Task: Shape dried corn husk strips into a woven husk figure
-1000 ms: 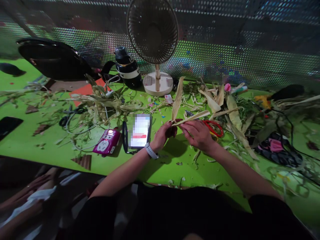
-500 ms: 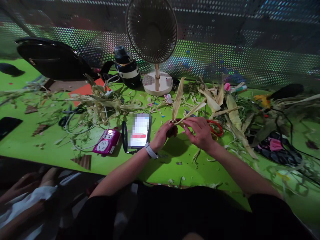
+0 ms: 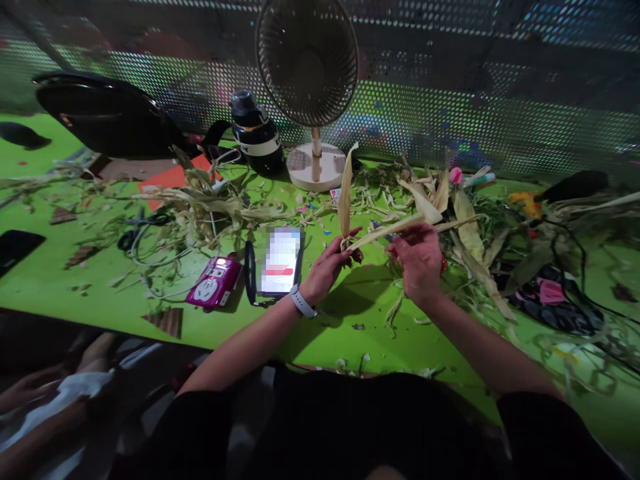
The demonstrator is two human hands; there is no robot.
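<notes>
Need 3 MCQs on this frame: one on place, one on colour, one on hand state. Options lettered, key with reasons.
1. Where does the phone lie?
A. Between the pink power strip and the left hand
B. On the fan base
C. Right of the right hand

2. What colour is the table top?
A. White
B. Bright green
C. Blue

3. What is the right hand doing?
A. Resting flat on the table
B. Holding the phone
C. Pinching a dried husk strip

Key: 1 A, the phone sits just left of the left wrist, with the power strip on its other side. 2 B, the bare surface is bright green. 3 C, its fingers close on the strip that runs across to the left hand, which grips an upright husk leaf.
</notes>
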